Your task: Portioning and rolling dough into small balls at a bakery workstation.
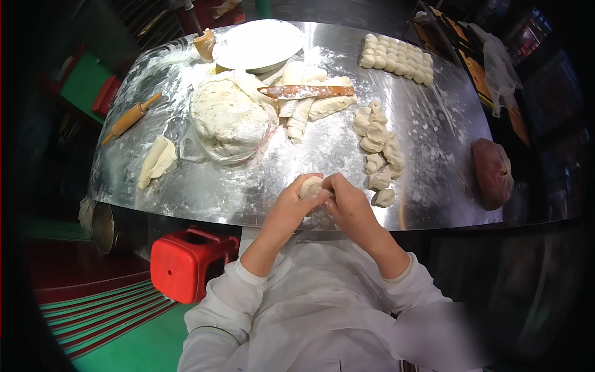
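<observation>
A small round piece of dough (310, 187) is held just above the near edge of the floured metal table. My left hand (290, 204) cups it from the left, with the thumb across its near side. From the right, my right hand (348, 197) has its bent fingers against the dough's edge; the fingertips are partly hidden. Several flattened dough lumps (379, 135) lie in a loose column right of my hands. Beyond them, rows of round dough balls (397, 58) sit close together at the far right.
A large dough mass (230, 118) rests on plastic at centre left. A wooden-handled blade (307, 91) lies across dough strips (300, 121). Around them are a white basin (260, 44), rolling pin (131, 119), dough flap (157, 162) and reddish bag (492, 174). A red stool (179, 267) stands below left.
</observation>
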Demonstrator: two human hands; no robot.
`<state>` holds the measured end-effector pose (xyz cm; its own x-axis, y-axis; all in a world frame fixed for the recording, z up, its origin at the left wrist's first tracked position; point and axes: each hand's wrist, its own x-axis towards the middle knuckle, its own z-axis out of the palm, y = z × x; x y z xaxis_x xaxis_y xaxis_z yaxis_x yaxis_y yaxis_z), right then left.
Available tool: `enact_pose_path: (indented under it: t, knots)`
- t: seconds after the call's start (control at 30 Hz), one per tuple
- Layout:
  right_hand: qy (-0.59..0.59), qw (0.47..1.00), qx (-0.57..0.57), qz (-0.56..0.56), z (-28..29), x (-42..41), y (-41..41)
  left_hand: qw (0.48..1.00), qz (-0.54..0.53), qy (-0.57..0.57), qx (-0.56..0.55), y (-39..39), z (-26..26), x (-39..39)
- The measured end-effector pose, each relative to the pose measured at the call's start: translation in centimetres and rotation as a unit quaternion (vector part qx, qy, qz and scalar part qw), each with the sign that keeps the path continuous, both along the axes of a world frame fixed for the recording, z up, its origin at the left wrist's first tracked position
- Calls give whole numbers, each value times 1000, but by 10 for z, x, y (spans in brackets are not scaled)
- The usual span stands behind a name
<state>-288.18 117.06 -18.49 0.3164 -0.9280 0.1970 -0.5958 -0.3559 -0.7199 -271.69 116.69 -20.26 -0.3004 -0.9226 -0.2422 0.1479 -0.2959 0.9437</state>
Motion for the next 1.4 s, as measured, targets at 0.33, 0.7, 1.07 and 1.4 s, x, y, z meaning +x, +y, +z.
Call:
enact_pose_path:
  t: [0.33, 0.7, 1.07, 1.4]
  knots:
    - [-73, 995, 7, -72, -3, -34, -31, 974, 207, 84, 39, -7, -22, 38]
    - [480, 873, -83, -23, 30, -20, -186, 957, 243, 142, 65, 10, -25, 91]
    - [295, 933, -190, 80, 13, 21, -238, 931, 279, 223, 72, 22, -20, 126]
    - [141, 985, -18, 93, -4, 31, -94, 925, 294, 235, 59, 8, -27, 131]
